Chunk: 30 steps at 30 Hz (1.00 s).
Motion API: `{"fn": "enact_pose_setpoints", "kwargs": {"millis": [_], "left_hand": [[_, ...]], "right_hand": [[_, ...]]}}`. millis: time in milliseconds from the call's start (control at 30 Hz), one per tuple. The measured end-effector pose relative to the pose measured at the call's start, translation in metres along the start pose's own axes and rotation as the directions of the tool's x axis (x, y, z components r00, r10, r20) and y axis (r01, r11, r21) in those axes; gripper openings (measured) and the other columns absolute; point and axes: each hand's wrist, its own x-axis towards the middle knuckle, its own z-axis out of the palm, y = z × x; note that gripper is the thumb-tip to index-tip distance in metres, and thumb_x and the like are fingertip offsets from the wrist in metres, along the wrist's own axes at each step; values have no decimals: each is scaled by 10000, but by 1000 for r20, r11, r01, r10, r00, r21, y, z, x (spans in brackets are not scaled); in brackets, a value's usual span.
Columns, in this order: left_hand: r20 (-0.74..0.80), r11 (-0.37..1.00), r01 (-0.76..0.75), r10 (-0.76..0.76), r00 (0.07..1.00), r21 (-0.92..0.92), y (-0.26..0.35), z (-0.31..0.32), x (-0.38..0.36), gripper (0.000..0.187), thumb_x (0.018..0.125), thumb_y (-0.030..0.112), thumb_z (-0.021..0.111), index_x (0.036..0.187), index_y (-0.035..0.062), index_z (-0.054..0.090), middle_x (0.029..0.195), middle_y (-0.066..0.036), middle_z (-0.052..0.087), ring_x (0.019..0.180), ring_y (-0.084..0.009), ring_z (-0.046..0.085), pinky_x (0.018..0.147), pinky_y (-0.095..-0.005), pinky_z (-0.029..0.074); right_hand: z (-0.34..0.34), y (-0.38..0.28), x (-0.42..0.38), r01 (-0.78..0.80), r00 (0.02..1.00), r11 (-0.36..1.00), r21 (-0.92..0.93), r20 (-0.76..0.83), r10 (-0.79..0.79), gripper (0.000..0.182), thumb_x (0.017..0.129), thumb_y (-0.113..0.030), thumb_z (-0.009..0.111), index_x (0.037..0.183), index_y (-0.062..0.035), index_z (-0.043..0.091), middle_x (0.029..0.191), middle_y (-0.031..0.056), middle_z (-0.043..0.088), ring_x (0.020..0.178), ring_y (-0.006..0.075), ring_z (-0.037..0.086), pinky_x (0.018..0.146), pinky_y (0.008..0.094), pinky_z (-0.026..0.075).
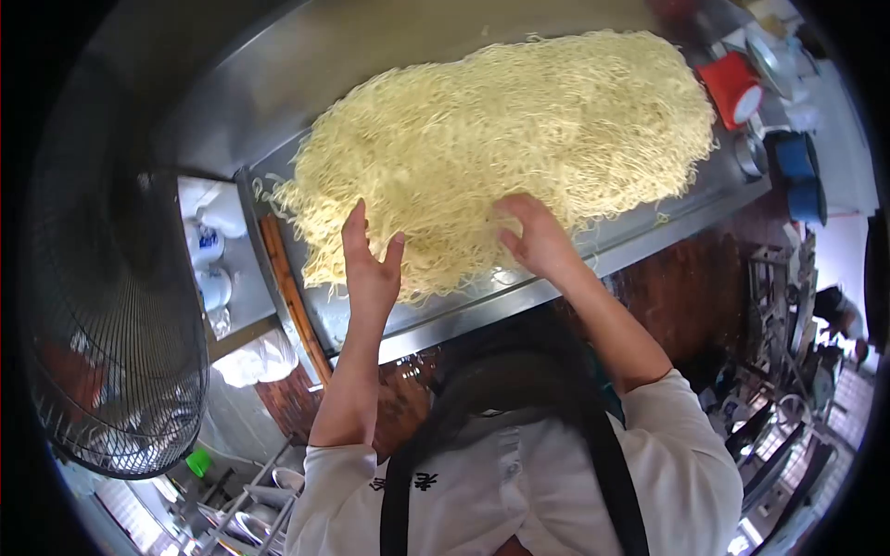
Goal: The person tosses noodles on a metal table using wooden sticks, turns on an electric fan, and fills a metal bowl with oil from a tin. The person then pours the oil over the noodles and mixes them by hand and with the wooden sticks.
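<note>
A large, wide heap of pale yellow noodles (519, 120) is spread over a metal table (436, 324). At the heap's lower left, my left hand (373, 255) is over the front edge of the noodles, its thumb and fingers apart, with nothing held. To its right my right hand (536, 236) is at the near edge of the heap, fingers spread and bent toward the noodles. Its fingertips are slightly blurred, and I cannot tell whether they touch the strands. A few loose strands lie at the heap's left end.
A large wire-caged fan (120, 371) stands at the left. White jugs (209, 243) sit beside a brown wooden strip (292, 296) along the table's left end. At the right are a red container (732, 90), a metal cup (751, 155) and blue containers (807, 199).
</note>
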Motion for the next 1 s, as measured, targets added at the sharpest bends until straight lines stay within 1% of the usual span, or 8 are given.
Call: {"fn": "enact_pose_setpoints", "kwargs": {"millis": [133, 233, 367, 433, 600, 733, 867, 1000], "left_hand": [[244, 992, 4, 26, 970, -125, 71, 53, -1, 699, 884, 139, 719, 1476, 21, 367, 1327, -190, 501, 1073, -285, 574, 880, -389, 500], [426, 975, 7, 90, 900, -222, 119, 123, -25, 697, 903, 140, 704, 1493, 26, 350, 1281, -133, 552, 965, -198, 609, 827, -328, 505], [723, 971, 136, 51, 689, -198, 199, 228, -71, 689, 920, 148, 689, 1496, 12, 336, 1163, -123, 607, 816, -152, 628, 754, -301, 515], [797, 954, 191, 72, 600, -231, 214, 288, -96, 675, 937, 172, 674, 1496, 9, 333, 1085, -109, 628, 771, -140, 626, 713, -290, 518], [920, 950, 248, 82, 384, -188, 340, 383, -123, 625, 973, 230, 641, 1481, 19, 346, 958, -83, 644, 701, -130, 616, 641, -277, 524], [913, 933, 237, 169, 373, -269, 409, 464, -99, 611, 986, 267, 625, 1471, 18, 351, 903, -75, 642, 638, -109, 591, 596, -261, 514], [902, 854, 408, 146, 407, -322, 475, 565, -48, 555, 1013, 309, 571, 1451, 32, 375, 930, -96, 660, 582, -128, 587, 544, -269, 501], [882, 840, 430, 113, 458, -331, 538, 704, 23, 546, 1008, 359, 558, 1429, 50, 400, 947, -124, 659, 586, -155, 600, 538, -290, 509]], "right_hand": [[-50, 32, -52, -31, 996, 999, 39, -88, 34, 330, 839, -67, 706, 1158, -37, 625, 1130, 189, 625, 1067, 396, 596, 930, 428, 492], [-104, 72, -110, -115, 987, 988, 102, -97, 125, 333, 847, -64, 705, 1168, -39, 621, 1134, 173, 621, 1044, 381, 607, 914, 421, 501], [-208, 126, -203, -286, 943, 936, 208, -111, 313, 319, 873, -69, 697, 1183, -55, 622, 1138, 140, 618, 1017, 326, 628, 887, 397, 517], [-255, 158, -252, -335, 913, 910, 243, -157, 378, 312, 897, -85, 689, 1202, -76, 625, 1122, 117, 619, 995, 279, 639, 874, 375, 524], [-381, 199, -335, -381, 813, 890, 250, -367, 452, 327, 883, -97, 689, 1203, -65, 626, 1084, 124, 617, 950, 300, 635, 827, 380, 527], [-447, 240, -354, -338, 760, 895, 293, -476, 443, 342, 879, -85, 689, 1213, -58, 620, 1080, 118, 613, 943, 282, 636, 814, 369, 526], [-510, 278, -354, -303, 763, 897, 322, -482, 430, 351, 875, -75, 691, 1217, -53, 617, 1099, 117, 616, 949, 270, 638, 808, 364, 527], [-572, 353, -376, -396, 731, 878, 270, -485, 479, 360, 876, -83, 697, 1227, -55, 619, 1125, 125, 621, 966, 283, 647, 817, 358, 532]]}}
